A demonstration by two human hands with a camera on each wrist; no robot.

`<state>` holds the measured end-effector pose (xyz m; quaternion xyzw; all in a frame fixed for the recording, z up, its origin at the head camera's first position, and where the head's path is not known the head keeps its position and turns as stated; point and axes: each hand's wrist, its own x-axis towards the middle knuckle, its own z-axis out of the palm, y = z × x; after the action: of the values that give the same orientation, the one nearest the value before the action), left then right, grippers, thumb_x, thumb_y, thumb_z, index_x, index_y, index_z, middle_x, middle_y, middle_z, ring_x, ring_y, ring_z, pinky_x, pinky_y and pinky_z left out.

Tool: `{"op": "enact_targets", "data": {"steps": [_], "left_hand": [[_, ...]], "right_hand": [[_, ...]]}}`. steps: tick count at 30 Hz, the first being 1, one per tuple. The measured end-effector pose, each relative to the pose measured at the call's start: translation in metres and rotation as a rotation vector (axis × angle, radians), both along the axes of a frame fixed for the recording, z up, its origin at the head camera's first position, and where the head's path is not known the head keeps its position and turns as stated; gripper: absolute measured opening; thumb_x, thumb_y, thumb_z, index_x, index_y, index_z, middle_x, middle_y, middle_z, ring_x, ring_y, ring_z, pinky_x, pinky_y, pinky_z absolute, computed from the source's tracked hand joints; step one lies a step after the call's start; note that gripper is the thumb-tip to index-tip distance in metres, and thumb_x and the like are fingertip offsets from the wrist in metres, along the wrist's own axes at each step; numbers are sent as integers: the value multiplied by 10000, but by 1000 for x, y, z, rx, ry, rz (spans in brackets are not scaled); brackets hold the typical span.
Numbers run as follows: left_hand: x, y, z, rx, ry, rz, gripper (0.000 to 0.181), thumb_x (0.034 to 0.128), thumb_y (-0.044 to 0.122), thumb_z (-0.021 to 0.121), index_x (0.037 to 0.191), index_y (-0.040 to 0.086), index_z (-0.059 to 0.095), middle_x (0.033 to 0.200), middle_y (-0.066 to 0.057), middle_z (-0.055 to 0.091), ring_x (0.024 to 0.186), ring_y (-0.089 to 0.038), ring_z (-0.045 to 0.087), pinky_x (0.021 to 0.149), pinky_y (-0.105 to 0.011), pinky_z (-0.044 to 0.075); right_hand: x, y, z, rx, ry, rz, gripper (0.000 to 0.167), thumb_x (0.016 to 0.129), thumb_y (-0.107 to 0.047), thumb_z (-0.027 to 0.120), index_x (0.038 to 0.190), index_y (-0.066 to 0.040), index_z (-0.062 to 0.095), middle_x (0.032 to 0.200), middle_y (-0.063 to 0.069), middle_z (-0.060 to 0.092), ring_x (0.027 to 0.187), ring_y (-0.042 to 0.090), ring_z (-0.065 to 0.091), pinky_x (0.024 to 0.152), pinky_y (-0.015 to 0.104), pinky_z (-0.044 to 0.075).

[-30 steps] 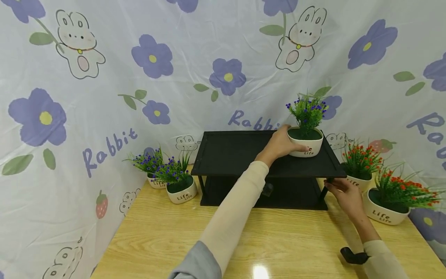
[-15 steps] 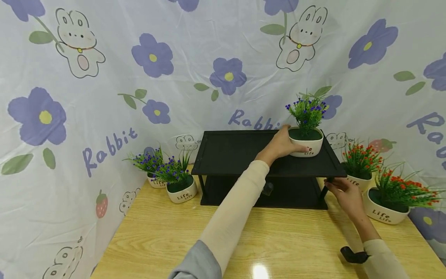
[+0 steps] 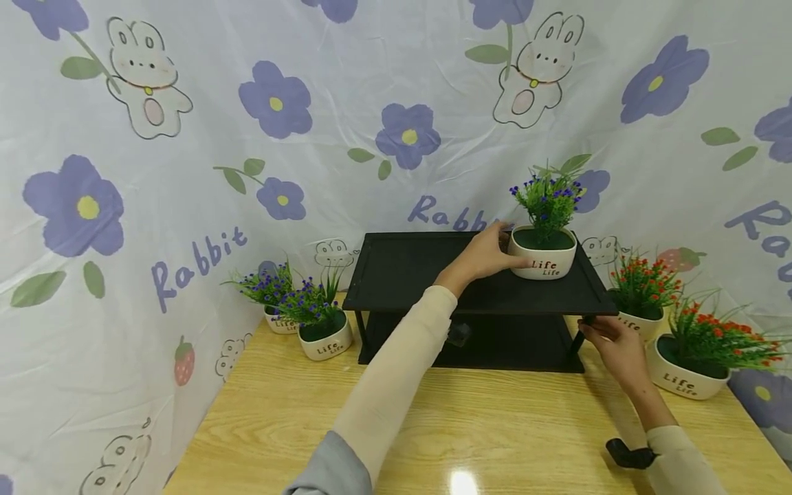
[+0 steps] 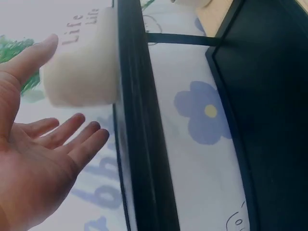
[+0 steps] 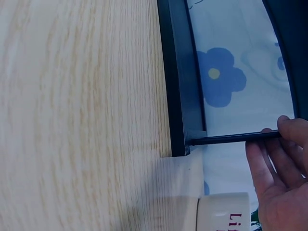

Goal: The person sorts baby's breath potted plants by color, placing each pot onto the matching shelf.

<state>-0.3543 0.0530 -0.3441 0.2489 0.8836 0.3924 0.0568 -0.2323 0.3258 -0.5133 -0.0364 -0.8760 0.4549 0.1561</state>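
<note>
1. The left hand is at the left side of the white pot, thumb and fingers spread apart; in the left wrist view a gap shows between its four fingers and the pot, though I cannot tell whether the thumb touches
2. The pot stands upright near the right end of the top shelf, with "Life" printed twice on its front and small blue flowers among its green leaves
3. The right hand is clamped on the front right post of the black rack, thumb on one side and fingers on the other, as the right wrist view shows
4. The rack rests on the wooden table, its lower shelf beneath the top one
5. Left of the rack are two more blue-flowered pots, the rear pot partly hidden by the front pot
6. Right of the rack are two red-flowered pots, the back one behind the right hand and the near one just beside that hand
7. A pale cloth with purple flowers, rabbits and the word "Rabbit" hangs behind everything
</note>
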Motion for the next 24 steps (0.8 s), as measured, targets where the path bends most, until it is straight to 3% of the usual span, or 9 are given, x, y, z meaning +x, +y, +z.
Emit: {"op": "enact_targets", "data": {"steps": [5, 9, 11, 17, 18, 24], "left_hand": [[6, -32, 2, 103, 46, -16, 556, 1011, 233, 768, 1501, 62, 569, 1390, -98, 681, 1275, -243, 658, 1049, -370, 570], [16, -62, 10, 166, 128, -14, 252, 1048, 209, 714, 1262, 76, 711, 1170, -75, 756, 1074, -227, 719, 919, -318, 593], [21, -76, 13, 193, 168, -13, 176, 1059, 220, 698, 1180, 96, 729, 1101, -68, 764, 1022, -247, 731, 865, -303, 595], [38, -123, 16, 268, 248, 9, 121, 1058, 202, 698, 1118, 103, 734, 1019, -75, 763, 951, -281, 738, 801, -313, 607], [41, -131, 16, 277, 254, 20, 115, 1056, 197, 702, 1113, 103, 736, 1013, -79, 766, 941, -277, 739, 798, -315, 609], [59, -179, 9, 329, 249, 82, 120, 1051, 170, 706, 1114, 73, 739, 1003, -127, 776, 894, -311, 729, 766, -300, 600]], "right_hand": [[0, -1, 0, 21, -22, -8, 462, 1079, -374, 654, 1379, -23, 679, 1304, 184, 722, 932, -286, 463, 743, 46, 453], [0, -1, 1, 23, -37, -6, 473, 1082, -390, 643, 1383, -26, 676, 1340, 231, 702, 930, -280, 456, 742, 61, 455], [0, 0, 1, 24, -40, -9, 472, 1082, -394, 643, 1383, -33, 678, 1295, 148, 726, 933, -275, 460, 743, 64, 460], [0, 0, 0, 7, -33, -13, 472, 1079, -382, 651, 1384, -23, 674, 1252, 65, 728, 942, -268, 474, 753, 56, 462], [0, 0, 0, 1, -29, -11, 470, 1079, -376, 652, 1383, -18, 674, 1250, 65, 728, 942, -268, 477, 754, 51, 461], [2, -3, 1, -15, 8, -4, 435, 1079, -338, 661, 1360, -7, 686, 1103, -221, 656, 934, -270, 497, 746, 31, 458]]}}
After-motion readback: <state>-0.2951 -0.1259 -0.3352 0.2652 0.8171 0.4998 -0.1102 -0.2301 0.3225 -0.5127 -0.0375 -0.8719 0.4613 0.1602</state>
